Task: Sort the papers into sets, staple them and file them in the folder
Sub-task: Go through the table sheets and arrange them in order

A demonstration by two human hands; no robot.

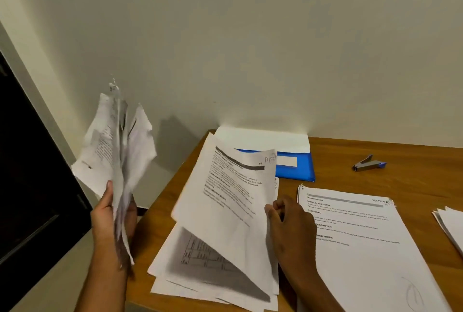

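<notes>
Left fingers (130, 214) grip paper sheaf (117, 151) off desk edge; right fingers (271, 211) pinch lifted sheet (225, 201) edge.

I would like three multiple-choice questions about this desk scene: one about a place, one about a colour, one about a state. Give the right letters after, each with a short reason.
1. Where does the stapler lie?
A. on the desk, right of the folder
B. inside the folder
C. in the left hand

2. What colour is the folder?
A. red
B. blue
C. green

3. What is the right hand doing?
A. resting flat on the desk
B. pressing the stapler
C. pinching a lifted sheet

Answers:
1 A: it sits on the bare desk, touched by no hand.
2 B: its cover shows blue beneath the papers.
3 C: its fingers pinch the edge of the sheet, while the left hand holds a sheaf.
</notes>
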